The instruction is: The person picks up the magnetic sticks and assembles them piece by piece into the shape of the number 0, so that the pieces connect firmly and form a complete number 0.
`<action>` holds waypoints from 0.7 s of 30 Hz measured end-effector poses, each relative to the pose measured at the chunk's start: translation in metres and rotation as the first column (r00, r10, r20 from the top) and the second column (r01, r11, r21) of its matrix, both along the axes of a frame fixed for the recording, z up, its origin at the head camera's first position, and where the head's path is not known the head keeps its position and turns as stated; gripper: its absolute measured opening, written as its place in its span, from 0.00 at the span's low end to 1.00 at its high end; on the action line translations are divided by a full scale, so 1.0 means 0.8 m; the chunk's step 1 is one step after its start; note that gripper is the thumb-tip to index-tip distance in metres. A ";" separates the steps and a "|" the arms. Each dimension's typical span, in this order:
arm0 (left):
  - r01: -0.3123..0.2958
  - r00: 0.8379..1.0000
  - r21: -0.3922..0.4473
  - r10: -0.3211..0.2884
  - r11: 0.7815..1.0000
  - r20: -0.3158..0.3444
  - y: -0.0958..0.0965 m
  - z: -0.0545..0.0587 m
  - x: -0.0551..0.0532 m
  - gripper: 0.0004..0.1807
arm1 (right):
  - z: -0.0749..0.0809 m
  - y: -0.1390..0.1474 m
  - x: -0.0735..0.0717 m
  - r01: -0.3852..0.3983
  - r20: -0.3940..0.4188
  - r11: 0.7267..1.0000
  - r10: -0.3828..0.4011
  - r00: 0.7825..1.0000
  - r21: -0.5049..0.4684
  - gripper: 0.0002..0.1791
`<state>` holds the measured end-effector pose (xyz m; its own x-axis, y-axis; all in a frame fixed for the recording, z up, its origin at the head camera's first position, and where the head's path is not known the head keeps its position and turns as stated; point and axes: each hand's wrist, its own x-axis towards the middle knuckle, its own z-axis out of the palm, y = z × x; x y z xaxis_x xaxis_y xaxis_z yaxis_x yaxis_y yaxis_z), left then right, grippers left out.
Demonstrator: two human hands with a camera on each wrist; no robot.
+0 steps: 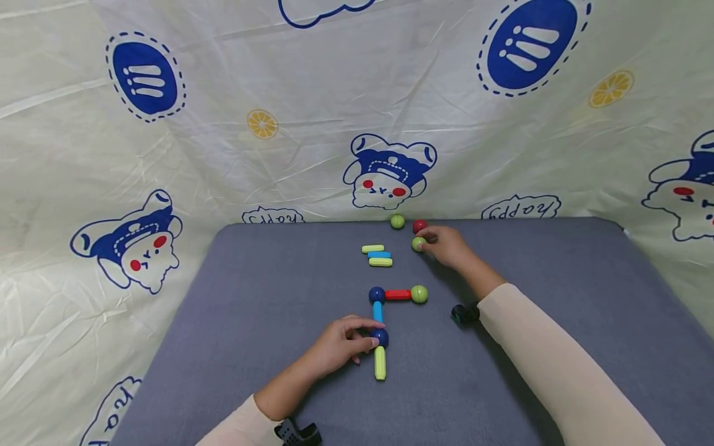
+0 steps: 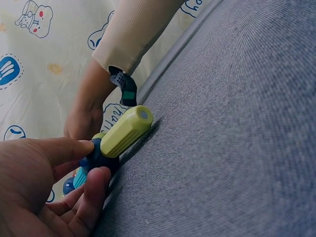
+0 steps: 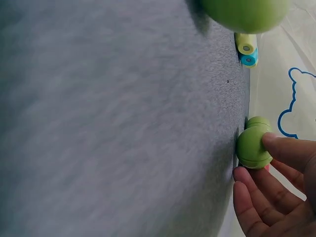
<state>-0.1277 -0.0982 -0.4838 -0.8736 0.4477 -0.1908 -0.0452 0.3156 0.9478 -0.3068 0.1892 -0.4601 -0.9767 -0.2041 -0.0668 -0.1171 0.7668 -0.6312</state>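
On the grey table a chain of magnetic pieces lies joined: a yellow-green rod, a blue ball, a light blue rod, a second blue ball, a red rod and a green ball. My left hand pinches the nearer blue ball between thumb and fingers; the left wrist view shows the yellow-green rod sticking out from it. Farther back, my right hand pinches another green ball between thumb and fingers, close to the table surface.
Beside the right hand are a red ball and a green ball at the table's far edge. Three loose rods lie left of it: yellow-green, blue and yellow-green. A printed sheet hangs behind the table.
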 end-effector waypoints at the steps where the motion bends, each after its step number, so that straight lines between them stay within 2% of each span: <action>1: 0.000 1.000 0.001 0.000 1.000 -0.001 0.000 0.000 0.000 0.16 | 0.001 0.001 0.003 -0.004 -0.004 1.000 0.004 1.000 0.006 0.19; 12: -0.018 1.000 0.011 0.018 1.000 0.002 0.002 -0.001 0.000 0.17 | 0.001 0.030 0.042 -0.059 -0.041 0.998 0.058 0.997 -0.009 0.17; 21: -0.027 1.000 0.007 0.027 1.000 0.004 0.002 0.002 0.001 0.16 | 0.005 0.047 0.081 -0.088 -0.032 0.996 0.088 0.996 0.016 0.17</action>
